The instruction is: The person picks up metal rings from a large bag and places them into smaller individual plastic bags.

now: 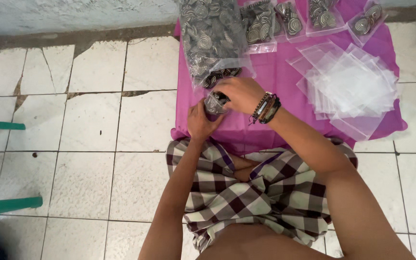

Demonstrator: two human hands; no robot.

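Beside hands (220, 108), empty bags (350, 86) (clear), big sack (210, 38)

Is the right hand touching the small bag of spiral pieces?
Touching. The head view shows the right hand gripping the small bag from above, no gap visible.

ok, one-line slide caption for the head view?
Both hands hold a small clear bag of spiral pieces over a pink cloth.

Cracked white floor tiles (92, 144), dirty grout. Rough pale wall (73, 14) along top edge. Two green bars (6, 204) at left. Even daylight.
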